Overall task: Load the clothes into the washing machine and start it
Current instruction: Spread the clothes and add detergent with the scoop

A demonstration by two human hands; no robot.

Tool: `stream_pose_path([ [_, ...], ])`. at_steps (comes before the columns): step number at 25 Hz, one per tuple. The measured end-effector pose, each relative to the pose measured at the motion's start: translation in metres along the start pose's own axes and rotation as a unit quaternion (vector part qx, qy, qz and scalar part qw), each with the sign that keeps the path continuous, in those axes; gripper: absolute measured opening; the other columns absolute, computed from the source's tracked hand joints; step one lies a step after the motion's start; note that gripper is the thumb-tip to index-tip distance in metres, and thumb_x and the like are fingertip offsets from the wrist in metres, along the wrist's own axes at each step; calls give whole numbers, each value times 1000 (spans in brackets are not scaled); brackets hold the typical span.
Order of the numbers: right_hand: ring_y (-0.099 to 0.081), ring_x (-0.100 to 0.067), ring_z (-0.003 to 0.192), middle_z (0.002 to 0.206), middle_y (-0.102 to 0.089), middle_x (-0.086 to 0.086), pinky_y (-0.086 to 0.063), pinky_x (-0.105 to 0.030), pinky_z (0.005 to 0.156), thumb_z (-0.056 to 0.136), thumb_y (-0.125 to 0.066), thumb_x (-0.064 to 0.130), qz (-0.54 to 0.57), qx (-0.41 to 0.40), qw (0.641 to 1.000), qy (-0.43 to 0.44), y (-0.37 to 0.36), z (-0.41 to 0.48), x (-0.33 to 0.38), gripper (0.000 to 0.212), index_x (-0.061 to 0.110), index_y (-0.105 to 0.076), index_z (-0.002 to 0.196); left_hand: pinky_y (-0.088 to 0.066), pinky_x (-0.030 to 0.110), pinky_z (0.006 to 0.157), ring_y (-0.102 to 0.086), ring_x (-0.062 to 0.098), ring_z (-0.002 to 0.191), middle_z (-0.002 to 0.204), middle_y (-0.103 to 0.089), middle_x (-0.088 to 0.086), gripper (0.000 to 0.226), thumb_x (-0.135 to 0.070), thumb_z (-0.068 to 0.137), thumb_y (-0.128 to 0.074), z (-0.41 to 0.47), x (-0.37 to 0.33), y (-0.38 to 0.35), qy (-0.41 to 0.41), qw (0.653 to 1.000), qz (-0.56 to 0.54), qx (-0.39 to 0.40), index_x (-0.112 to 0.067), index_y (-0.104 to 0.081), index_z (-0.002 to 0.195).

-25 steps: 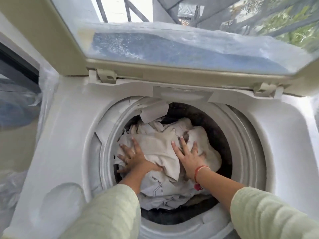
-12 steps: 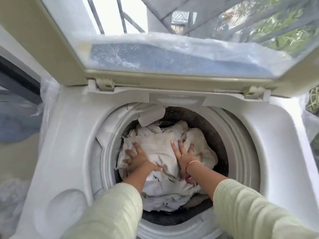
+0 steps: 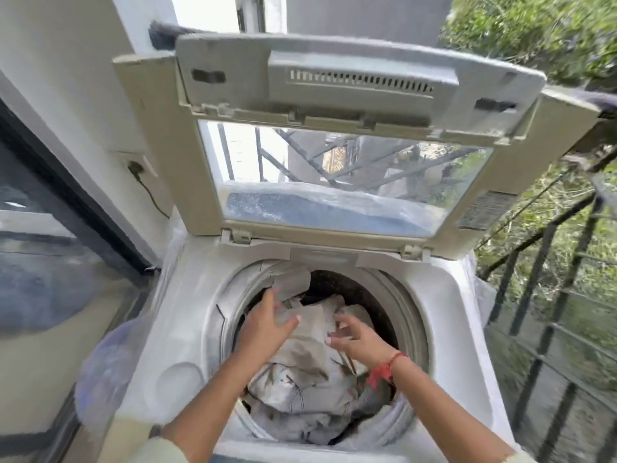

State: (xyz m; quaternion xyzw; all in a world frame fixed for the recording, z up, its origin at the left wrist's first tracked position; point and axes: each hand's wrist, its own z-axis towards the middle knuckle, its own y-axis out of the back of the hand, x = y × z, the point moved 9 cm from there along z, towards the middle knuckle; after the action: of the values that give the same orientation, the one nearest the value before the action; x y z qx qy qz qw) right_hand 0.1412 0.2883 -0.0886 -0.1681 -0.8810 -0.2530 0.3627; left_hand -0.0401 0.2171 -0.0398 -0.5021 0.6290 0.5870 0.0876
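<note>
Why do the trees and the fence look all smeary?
In the head view, the trees and fence are streaked, probably by camera motion; the clothes in the middle look sharper; the wide lens bows the lid.

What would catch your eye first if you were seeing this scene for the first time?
The raised lid of the top-loading washing machine, with its clear window, fills the upper middle. Below it, pale crumpled clothes pile high in the drum, with the left hand and right hand reaching over them. A red thread bracelet marks the right wrist.
</note>
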Motion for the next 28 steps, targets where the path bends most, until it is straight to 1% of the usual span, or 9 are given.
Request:
stream_pose_path([
  [4, -59, -12, 83, 114, -63, -12, -45, -21, 65, 90, -62, 23, 163, -89, 982, 8, 26, -23, 15, 27, 15, -59, 115, -38, 26, 94, -47, 11, 115, 122, -54, -9, 46, -31, 83, -67, -48, -17, 58, -114, 983, -33, -137, -26, -50, 126],
  [8, -61, -15, 78, 106, -65, -10, -47, -27, 67, 92, -57, 20, 345, -88, 934, -37, 19, -9, 27, 11, 17, -63, 101, -39, 24, 91, -49, 8, 109, 115, -54, -10, 33, -29, 85, -65, -65, -7, 72, -113, 980, -37, -161, -25, -56, 116],
  [11, -60, -15, 92, 121, -59, -5, -46, -27, 71, 95, -50, 22, 465, -65, 879, -85, 0, 11, 46, 16, 17, -60, 107, -43, 27, 90, -49, 6, 106, 114, -55, -10, 29, -29, 85, -64, -66, 3, 75, -111, 980, -27, -163, -25, -58, 113],
  [14, -47, -22, 126, 140, -46, -8, -44, -30, 89, 97, -48, 21, 483, -79, 866, -104, -5, 37, 63, 34, 12, -50, 130, -34, 21, 90, -43, 7, 109, 117, -53, -8, 35, -26, 86, -64, -65, 6, 83, -122, 974, 19, -191, -21, -55, 119],
  [17, -52, -23, 114, 122, -48, -6, -48, -29, 88, 94, -51, 26, 512, -84, 845, -127, -6, 46, 78, 34, 13, -47, 124, -35, 27, 94, -44, 19, 118, 120, -54, 1, 37, -24, 85, -64, -55, 9, 88, -124, 970, 68, -196, -17, -55, 120],
  [20, -35, -23, 135, 145, -34, -9, -35, -36, 106, 94, -49, 23, 575, -102, 800, -141, 3, 47, 85, 55, 5, -28, 142, -31, 25, 95, -40, 17, 120, 122, -52, 2, 35, -24, 85, -63, -47, 11, 90, -121, 972, 72, -187, -17, -56, 119],
  [22, -30, -23, 139, 150, -29, -11, -32, -37, 108, 94, -49, 21, 602, -110, 780, -132, 7, 45, 92, 60, 4, -22, 145, -30, 21, 93, -39, 13, 116, 119, -52, 0, 34, -23, 85, -63, -45, 9, 88, -129, 972, 71, -183, -17, -56, 117],
  [25, -35, -22, 136, 146, -36, -9, -30, -36, 111, 95, -47, 20, 631, -107, 760, -110, 7, 46, 98, 57, 6, -23, 145, -31, 19, 94, -42, 11, 111, 116, -53, -1, 35, -20, 82, -67, -44, 7, 83, -136, 973, 68, -173, -16, -58, 115],
  [28, -45, -19, 126, 130, -49, -6, -28, -33, 111, 96, -47, 20, 666, -108, 733, -90, 3, 48, 100, 58, 5, -23, 146, -30, 18, 93, -43, 13, 111, 116, -52, -1, 36, -27, 82, -62, -46, 8, 82, -141, 975, 59, -162, -17, -57, 116],
])
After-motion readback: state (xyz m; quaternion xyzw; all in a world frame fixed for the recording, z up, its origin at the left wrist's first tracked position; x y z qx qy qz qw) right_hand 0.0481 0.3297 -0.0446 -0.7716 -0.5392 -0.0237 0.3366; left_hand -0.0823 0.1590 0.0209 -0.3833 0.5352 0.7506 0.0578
